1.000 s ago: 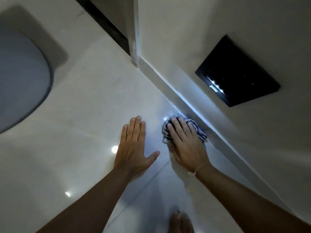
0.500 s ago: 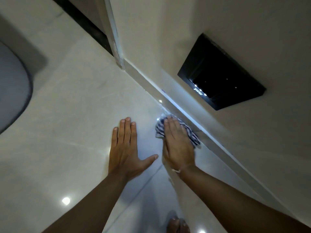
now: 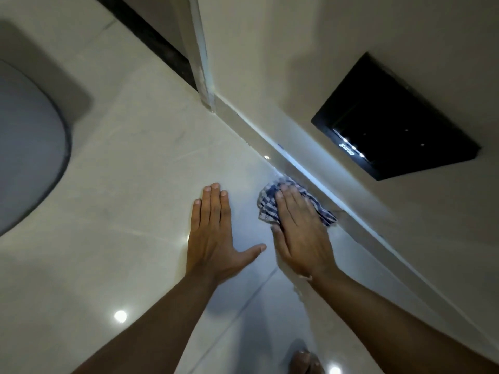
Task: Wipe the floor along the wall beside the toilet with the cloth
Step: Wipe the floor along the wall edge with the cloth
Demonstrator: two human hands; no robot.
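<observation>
Right hand: my right hand [image 3: 299, 228] lies flat, fingers together, pressing down on the cloth [image 3: 270, 205].
Cloth: blue-checked, bunched on the floor [image 3: 129, 184], touching the skirting [image 3: 318, 179] at the wall's foot, at 1 o'clock.
Left hand: my left hand [image 3: 213, 233] rests flat and empty, thumb spread, just beside.
Toilet: grey toilet [image 3: 27, 157] at 9 o'clock, well apart.
Wall: black panel [image 3: 399, 120] at 2 o'clock.

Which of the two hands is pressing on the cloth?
The right hand, nearer the wall. Its fingers lie flat on the checked cloth by the skirting, while the left hand rests bare on the floor.
</observation>
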